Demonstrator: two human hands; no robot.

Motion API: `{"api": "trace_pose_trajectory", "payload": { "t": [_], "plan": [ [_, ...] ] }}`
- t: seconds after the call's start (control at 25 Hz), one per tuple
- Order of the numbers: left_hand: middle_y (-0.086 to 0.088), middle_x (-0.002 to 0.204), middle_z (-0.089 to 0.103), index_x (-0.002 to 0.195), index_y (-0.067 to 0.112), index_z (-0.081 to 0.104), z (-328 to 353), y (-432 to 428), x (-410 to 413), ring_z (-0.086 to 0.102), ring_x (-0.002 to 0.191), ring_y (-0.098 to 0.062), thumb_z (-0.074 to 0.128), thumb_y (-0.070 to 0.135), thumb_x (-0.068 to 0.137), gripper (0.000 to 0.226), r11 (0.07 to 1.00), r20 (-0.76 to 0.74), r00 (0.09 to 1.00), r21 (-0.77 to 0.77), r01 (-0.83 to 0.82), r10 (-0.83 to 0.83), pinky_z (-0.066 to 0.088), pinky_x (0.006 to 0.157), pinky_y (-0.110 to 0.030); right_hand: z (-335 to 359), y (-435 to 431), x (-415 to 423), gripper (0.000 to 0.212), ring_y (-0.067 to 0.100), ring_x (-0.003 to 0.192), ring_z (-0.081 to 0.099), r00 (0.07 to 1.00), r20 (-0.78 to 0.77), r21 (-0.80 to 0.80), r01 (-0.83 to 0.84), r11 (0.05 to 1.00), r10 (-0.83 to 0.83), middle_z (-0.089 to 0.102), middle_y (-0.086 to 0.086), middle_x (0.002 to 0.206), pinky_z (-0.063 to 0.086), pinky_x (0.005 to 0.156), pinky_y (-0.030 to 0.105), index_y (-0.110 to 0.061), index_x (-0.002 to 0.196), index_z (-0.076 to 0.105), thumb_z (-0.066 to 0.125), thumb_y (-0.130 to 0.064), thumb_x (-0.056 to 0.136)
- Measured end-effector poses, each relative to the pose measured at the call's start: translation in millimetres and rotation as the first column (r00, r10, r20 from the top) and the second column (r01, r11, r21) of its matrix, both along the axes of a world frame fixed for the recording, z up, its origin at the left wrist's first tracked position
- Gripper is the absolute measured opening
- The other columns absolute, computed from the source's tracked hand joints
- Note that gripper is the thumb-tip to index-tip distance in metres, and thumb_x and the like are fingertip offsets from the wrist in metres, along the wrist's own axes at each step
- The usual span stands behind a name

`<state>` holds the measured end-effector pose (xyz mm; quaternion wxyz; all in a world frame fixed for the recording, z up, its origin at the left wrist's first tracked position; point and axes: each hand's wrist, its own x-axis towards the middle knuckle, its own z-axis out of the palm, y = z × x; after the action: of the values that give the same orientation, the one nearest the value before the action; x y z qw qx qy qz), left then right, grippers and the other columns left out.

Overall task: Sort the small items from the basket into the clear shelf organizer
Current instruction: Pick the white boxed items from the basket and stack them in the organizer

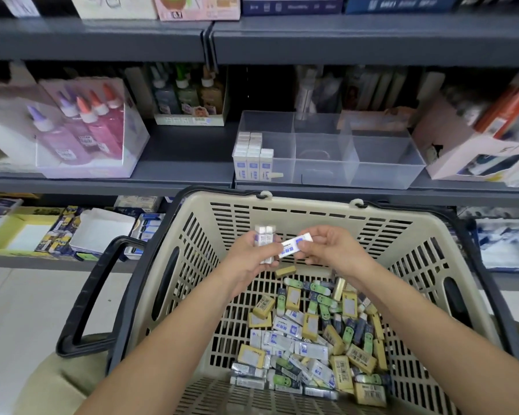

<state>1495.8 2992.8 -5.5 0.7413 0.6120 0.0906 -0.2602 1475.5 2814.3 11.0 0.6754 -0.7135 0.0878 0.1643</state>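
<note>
My left hand point(252, 253) grips a small upright bundle of white boxed erasers point(264, 238), fingers curled round it. My right hand point(333, 250) pinches a single white eraser in a blue-printed sleeve point(295, 244) between thumb and fingertips. Its lower end points at the bundle; I cannot tell whether the two touch. Both hands are just beside each other, above the far end of the beige slotted plastic basket point(312, 211).

Basket floor: a mixed heap of small wrapped erasers point(318, 339) in white-blue, tan, green and dark, lying mostly toward the near right corner. One tan eraser point(285, 271) lies apart, near the far wall, under my hands.

The clear plastic three-compartment organizer point(381, 169) stands at the front edge of the grey metal shelf point(177, 163), just beyond the basket's far rim. Its left compartment holds upright white-blue erasers point(252, 158) in rows against the left wall.

Same shelf, toward its left end: a clear display box of purple and pink glue bottles point(84, 130). The basket's black handle point(84, 295) hangs off its left side.
</note>
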Motion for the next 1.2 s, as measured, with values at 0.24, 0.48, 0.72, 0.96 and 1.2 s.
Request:
{"api": "trace_pose_trajectory", "payload": {
  "t": [0.24,0.48,0.72,0.96,1.2],
  "plan": [
    [0.001,0.075,0.072,0.093,0.011,0.06,45.2,8.5,24.4,0.069,0.069,-0.01,0.058,0.011,0.09,0.004,0.993,0.163,0.979,-0.023,-0.117,0.119,0.054,0.057,-0.02,57.1,1.4,36.3,0.011,0.002,0.062,0.067,0.974,0.219,-0.146,-0.026,0.989,0.058,0.071,0.007,0.081,0.053,0.059,0.013,-0.011,0.093,0.064,0.059,-0.003,0.087],
    [-0.008,0.075,0.064,0.104,0.003,0.052,75.7,9.2,49.9,0.065,0.055,-0.009,0.048,0.005,0.094,0.01,0.974,0.193,0.956,-0.103,-0.203,0.22,0.05,0.046,-0.019,104.0,11.4,111.5,0.007,0.014,0.075,0.067,0.852,0.524,-0.469,0.299,0.831,-0.011,0.071,0.004,0.077,0.051,0.071,0.026,-0.022,0.085,0.06,0.065,-0.018,0.084],
    [-0.007,0.089,0.068,0.096,0.01,0.06,72.2,16.1,58.0,0.071,0.073,-0.013,0.048,0.002,0.094,0.014,0.958,0.19,0.947,-0.175,-0.227,0.259,0.055,0.057,-0.022,93.3,25.9,154.7,0.008,0.017,0.083,0.062,0.866,0.43,-0.777,0.213,0.592,0.253,0.061,-0.009,0.078,0.049,0.076,0.03,-0.029,0.092,0.061,0.061,-0.033,0.085],
    [-0.011,0.092,0.068,0.098,0.01,0.06,71.5,19.1,63.6,0.071,0.077,-0.014,0.049,0.004,0.094,0.013,0.953,0.187,0.946,-0.199,-0.228,0.266,0.055,0.06,-0.023,73.5,36.3,164.1,0.02,0.021,0.099,0.06,0.87,0.316,-0.86,0.095,0.501,0.378,0.067,0.0,0.108,0.048,0.088,0.036,-0.023,0.107,0.063,0.049,-0.028,0.094],
    [-0.003,0.086,0.073,0.098,0.013,0.06,71.1,17.2,65.1,0.071,0.083,-0.015,0.05,0.0,0.092,0.018,0.966,0.227,0.946,-0.175,-0.192,0.229,0.056,0.067,-0.021,78.6,38.9,155.1,0.028,0.023,0.109,0.057,0.844,0.27,-0.899,0.048,0.436,0.463,0.064,0.0,0.119,0.042,0.097,0.042,-0.023,0.118,0.059,0.043,-0.027,0.096]
  ]
}}
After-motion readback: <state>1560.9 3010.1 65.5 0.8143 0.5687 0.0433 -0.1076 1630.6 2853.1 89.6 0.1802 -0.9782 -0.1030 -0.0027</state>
